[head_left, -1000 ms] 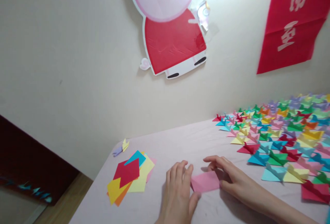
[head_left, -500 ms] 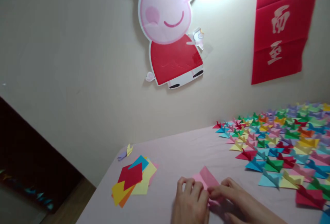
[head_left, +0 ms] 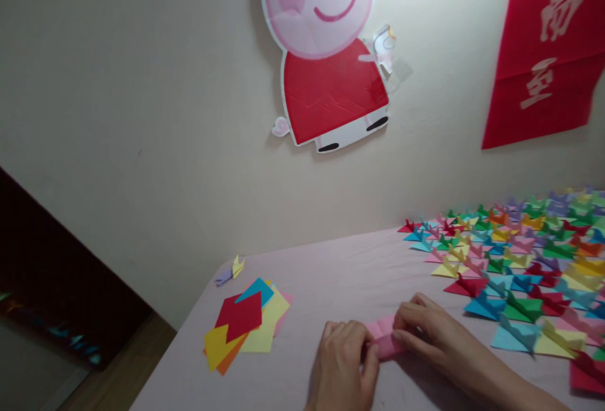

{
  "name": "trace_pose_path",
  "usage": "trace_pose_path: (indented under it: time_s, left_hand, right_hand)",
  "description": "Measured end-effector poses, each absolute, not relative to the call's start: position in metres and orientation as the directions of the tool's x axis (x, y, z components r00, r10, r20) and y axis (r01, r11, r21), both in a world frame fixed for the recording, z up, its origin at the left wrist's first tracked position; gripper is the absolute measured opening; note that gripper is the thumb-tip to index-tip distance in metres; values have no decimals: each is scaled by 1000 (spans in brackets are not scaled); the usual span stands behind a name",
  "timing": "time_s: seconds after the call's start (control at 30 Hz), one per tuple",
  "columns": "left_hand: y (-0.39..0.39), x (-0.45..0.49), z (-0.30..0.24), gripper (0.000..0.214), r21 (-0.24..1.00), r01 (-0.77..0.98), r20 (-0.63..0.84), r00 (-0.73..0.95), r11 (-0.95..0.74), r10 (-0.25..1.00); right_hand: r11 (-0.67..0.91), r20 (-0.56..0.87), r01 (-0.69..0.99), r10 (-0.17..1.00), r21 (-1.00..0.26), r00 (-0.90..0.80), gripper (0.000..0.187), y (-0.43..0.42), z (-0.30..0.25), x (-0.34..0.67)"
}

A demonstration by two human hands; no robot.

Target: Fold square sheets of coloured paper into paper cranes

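Note:
A sheet of pink paper (head_left: 384,338), folded into a narrow band, lies between my two hands near the front of the table. My left hand (head_left: 345,360) is closed on its left end, thumb along the near side and fingers curled over the top. At the right end, the thumb and forefinger of my right hand (head_left: 428,335) pinch the paper. Both ends of the band are hidden under my fingers. Left of my hands lies a loose pile of coloured paper squares (head_left: 241,319) in red, blue, yellow and orange.
Rows of folded paper cranes (head_left: 524,291) in many colours cover the table's right side. Two small folded pieces (head_left: 230,272) lie at the far left corner of the pale pink tablecloth (head_left: 302,285). Behind, the wall carries a pig cutout (head_left: 331,92) and a red banner (head_left: 543,70).
The pink paper's raised flap has been folded down, leaving a narrow band. My right hand has moved up to its right end, and my left thumb now presses its near side. The view has shifted slightly.

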State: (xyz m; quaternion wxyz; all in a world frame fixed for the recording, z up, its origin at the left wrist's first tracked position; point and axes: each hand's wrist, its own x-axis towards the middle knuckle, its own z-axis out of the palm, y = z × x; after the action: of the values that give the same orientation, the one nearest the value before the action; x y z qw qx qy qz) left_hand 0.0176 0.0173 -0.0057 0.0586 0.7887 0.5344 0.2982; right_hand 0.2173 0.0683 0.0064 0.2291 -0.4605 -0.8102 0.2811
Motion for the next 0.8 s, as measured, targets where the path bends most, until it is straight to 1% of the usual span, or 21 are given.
trace_pose_path:
  time_s: [0.07,0.1,0.13,0.17,0.2,0.23,0.3,0.33,0.4,0.5,0.6,0.7,0.8]
  left_hand:
    - [18,15,-11,16,362,833,437,244,-418,866]
    - [17,14,-17,24,300,848,481,261,-437,837]
    - [17,13,-26,34,204,864,541,293,-461,788]
    - [16,13,-36,42,80,870,598,349,-487,722]
    - [16,14,-48,43,-56,852,640,431,-521,636]
    - [15,16,-60,39,-166,834,672,486,-526,559]
    - [14,20,-82,30,-308,822,714,532,-478,456]
    - [14,22,-90,27,-336,823,725,537,-459,432]
    - [15,25,-99,25,-355,826,740,535,-438,408]
    - [17,26,-99,22,-336,840,771,506,-427,387]
    - [17,26,-95,21,-335,838,765,509,-431,395]
    - [16,28,-95,22,-314,836,732,515,-449,447]
    - [13,31,-97,25,-236,855,684,484,-461,546]
  right_hand:
    - [360,82,669,909,-651,-409,20,73,5,212]
    - [348,73,687,915,-638,-396,19,75,4,210]
    - [345,67,701,918,-624,-392,19,76,4,208]
    - [346,63,714,918,-609,-392,20,77,3,206]
    - [347,57,725,918,-594,-393,21,78,2,205]
    - [347,49,736,918,-581,-394,22,79,2,203]
    - [341,30,757,919,-557,-392,21,81,1,201]
    - [338,20,767,920,-546,-391,21,81,1,199]
    - [334,8,779,921,-530,-390,20,82,0,198]
    - [332,8,785,923,-523,-385,21,82,-2,197]
    - [322,12,787,928,-527,-372,22,82,-3,197]
    - [324,19,788,929,-524,-369,23,82,-3,197]
    - [335,27,792,927,-510,-375,22,83,-3,197]
